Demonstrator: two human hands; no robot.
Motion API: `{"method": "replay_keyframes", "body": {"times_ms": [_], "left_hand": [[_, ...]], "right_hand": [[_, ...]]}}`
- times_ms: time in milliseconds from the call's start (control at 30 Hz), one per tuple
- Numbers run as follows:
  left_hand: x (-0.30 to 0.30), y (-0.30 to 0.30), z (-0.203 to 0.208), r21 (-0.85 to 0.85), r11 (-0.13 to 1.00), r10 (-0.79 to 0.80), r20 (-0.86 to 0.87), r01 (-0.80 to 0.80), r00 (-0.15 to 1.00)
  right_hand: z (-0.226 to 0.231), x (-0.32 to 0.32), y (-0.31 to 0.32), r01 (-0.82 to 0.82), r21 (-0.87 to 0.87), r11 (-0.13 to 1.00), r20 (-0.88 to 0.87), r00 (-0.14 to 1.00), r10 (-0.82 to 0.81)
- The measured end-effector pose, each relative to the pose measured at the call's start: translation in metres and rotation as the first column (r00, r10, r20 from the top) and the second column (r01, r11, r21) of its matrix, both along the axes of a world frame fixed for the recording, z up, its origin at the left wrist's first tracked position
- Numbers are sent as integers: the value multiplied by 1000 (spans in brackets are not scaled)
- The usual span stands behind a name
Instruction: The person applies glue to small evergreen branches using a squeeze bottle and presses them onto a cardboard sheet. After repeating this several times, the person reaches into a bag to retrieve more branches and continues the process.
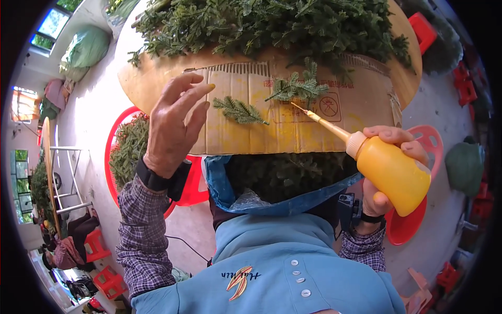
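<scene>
My right hand [389,146] is wrapped round a yellow squeeze bottle [395,175] with a long tapered nozzle. The bottle is tilted, its tip close below a green fir sprig [298,89] lying on a flattened cardboard sheet [314,131]. A second, smaller fir sprig [240,111] lies to the left on the same cardboard. Near that one, my left hand [180,120] hovers with fingers apart and nothing in them; a yellow smear marks one fingertip. Yellow stains spread over the cardboard.
A large heap of fir branches [261,26] covers the far part of the round wooden table [137,78]. Below the cardboard, a blue bag [217,180] holds more greenery. A red basket [111,157] of sprigs stands left; a red stool [408,222] is at right.
</scene>
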State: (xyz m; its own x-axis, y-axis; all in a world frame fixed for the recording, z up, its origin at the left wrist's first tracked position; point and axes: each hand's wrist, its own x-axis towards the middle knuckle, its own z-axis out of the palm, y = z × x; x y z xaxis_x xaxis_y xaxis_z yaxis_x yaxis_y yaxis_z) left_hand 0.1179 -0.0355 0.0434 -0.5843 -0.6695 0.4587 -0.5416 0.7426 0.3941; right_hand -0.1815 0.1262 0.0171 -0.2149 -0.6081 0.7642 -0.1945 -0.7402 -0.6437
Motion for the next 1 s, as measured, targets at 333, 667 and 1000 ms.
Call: {"method": "replay_keyframes", "body": {"times_ms": [333,667,1000], "left_hand": [[-19,55,-28,-98,990,116,112,-105,987],[-22,53,-44,-15,992,125,50,-125,991],[-21,52,-50,9,991,135,14,-135,991]], "right_hand": [[14,11,-4,-148,-11,989,9,989,149],[5,53,-32,-250,38,968,21,968,249],[-5,62,-58,-256,53,965,-7,966,257]]}}
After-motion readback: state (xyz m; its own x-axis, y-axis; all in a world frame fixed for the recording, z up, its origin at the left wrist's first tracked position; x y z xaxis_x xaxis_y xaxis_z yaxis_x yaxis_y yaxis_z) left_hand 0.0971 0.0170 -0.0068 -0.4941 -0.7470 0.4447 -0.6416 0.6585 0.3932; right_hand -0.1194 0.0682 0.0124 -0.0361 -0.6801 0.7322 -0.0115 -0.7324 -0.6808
